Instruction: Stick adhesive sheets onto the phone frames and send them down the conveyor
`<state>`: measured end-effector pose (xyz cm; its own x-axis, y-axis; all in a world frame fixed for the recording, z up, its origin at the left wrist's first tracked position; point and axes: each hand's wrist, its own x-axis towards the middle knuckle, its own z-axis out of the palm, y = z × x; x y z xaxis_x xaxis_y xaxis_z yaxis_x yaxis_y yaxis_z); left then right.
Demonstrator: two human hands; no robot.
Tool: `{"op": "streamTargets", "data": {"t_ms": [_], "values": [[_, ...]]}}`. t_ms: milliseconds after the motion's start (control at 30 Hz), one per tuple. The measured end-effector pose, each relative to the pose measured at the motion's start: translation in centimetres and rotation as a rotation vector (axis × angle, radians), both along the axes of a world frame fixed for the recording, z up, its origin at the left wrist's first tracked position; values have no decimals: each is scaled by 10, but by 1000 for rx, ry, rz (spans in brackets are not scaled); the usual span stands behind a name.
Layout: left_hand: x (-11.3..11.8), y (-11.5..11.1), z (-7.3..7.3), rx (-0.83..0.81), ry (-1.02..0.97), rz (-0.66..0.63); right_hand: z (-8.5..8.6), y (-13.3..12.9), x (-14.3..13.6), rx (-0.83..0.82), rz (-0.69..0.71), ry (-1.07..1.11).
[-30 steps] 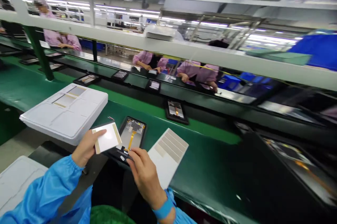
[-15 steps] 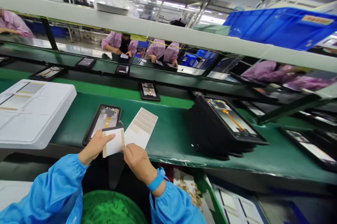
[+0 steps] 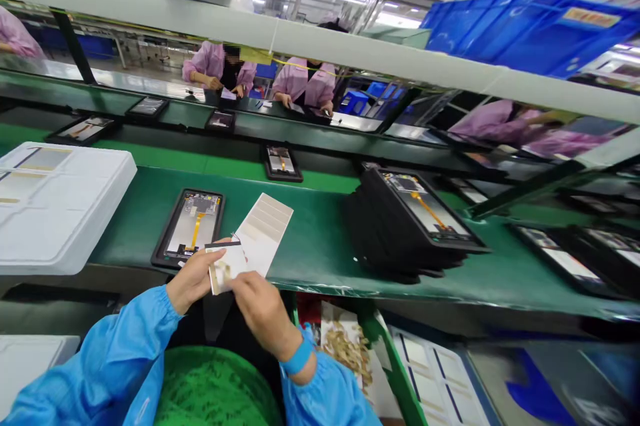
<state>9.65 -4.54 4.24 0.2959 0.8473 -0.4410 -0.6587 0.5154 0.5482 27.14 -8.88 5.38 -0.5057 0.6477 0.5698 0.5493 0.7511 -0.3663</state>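
Pack (image 3: 236,255) held up at table's (image 3: 315,249) near edge, this side of tablet (image 3: 186,229). Black edge (image 3: 229,244) points to far side; long axis can't tell, R hand hides a corner. Step prob. peeling tan strip (image 3: 223,272); calls for L steady, R pulling clear. L hand (image 3: 193,277) clamped on pack, thumb on top. R hand (image 3: 263,309) fingertips pinched, apparently on curled strip. Sheet (image 3: 264,221) beyond, R of tablet.

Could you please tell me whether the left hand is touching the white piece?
Touching: the head view shows the left hand gripping the white piece, thumb on its face.
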Motion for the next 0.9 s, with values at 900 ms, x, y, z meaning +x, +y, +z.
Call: {"op": "streamTargets", "data": {"t_ms": [900], "values": [[50,-25,-6,-112,-216,-344,-24,-62,71,-248,-523,305]]}}
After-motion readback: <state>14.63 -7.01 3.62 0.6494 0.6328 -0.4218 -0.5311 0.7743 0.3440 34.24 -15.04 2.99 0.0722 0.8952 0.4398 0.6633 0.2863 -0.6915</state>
